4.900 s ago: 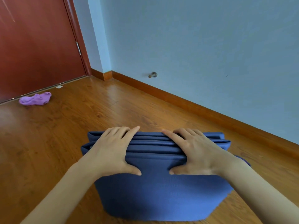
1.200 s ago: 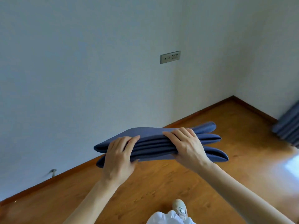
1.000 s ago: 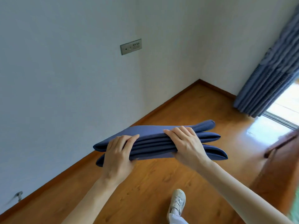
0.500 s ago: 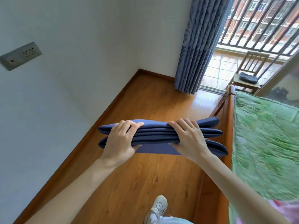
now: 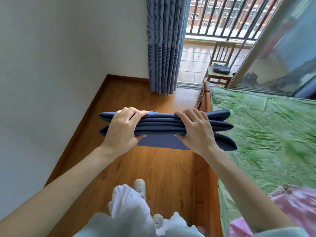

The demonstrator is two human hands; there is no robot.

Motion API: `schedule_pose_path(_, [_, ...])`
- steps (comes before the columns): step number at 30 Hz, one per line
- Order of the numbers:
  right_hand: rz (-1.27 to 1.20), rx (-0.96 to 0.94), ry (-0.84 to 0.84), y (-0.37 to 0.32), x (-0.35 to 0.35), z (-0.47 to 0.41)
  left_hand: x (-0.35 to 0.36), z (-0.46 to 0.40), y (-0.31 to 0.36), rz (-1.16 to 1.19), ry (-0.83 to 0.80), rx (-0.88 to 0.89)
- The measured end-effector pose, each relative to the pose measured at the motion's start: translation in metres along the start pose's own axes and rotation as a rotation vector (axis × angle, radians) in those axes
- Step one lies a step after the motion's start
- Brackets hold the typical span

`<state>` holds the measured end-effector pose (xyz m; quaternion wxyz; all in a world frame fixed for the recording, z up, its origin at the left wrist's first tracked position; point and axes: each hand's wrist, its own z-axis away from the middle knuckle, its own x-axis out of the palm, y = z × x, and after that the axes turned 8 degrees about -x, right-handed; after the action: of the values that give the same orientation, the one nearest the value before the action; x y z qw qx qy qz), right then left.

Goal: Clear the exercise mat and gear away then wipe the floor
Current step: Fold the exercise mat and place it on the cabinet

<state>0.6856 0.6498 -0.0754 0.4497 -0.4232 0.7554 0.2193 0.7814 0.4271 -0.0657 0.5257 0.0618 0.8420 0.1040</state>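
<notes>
Mat point(image 5: 160, 124), dark blue and folded into a thick stack of layers, is held level in the air at chest height, at the middle of the view. The left hand point(image 5: 122, 129) clamps its near edge toward 9 o'clock and the right hand point(image 5: 196, 129) toward 3 o'clock, each grip clenched with fingers over the top and thumb beneath. The layers fan apart at the free right end, which suggests soft, springy foam: probably light, but inclined to unfold if the pinch loosens. Squeezing all layers together near the folded edge, as here, looks the safest hold.

Below the mat lies a glossy wooden floor point(image 5: 159, 170), with the person's pale shoes at 6 o'clock. A bed point(image 5: 266, 134) with a green cover fills the 3 o'clock side, its wooden frame just under the mat's right end. A plain white wall point(image 5: 51, 65) runs along 9 o'clock. At 12 o'clock hangs a blue curtain point(image 5: 164, 45), and beyond it a balcony with a wooden chair point(image 5: 220, 65).
</notes>
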Motion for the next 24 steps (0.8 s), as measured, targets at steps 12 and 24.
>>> schedule_pose_path(12, [0.091, 0.154, -0.040, 0.114, 0.057, -0.075, 0.090, -0.164, -0.033, 0.105, -0.087, 0.159])
schedule_pose_path(24, [0.195, 0.338, 0.009, 0.222, 0.096, -0.180, 0.163, -0.350, -0.065, 0.199, -0.062, 0.309])
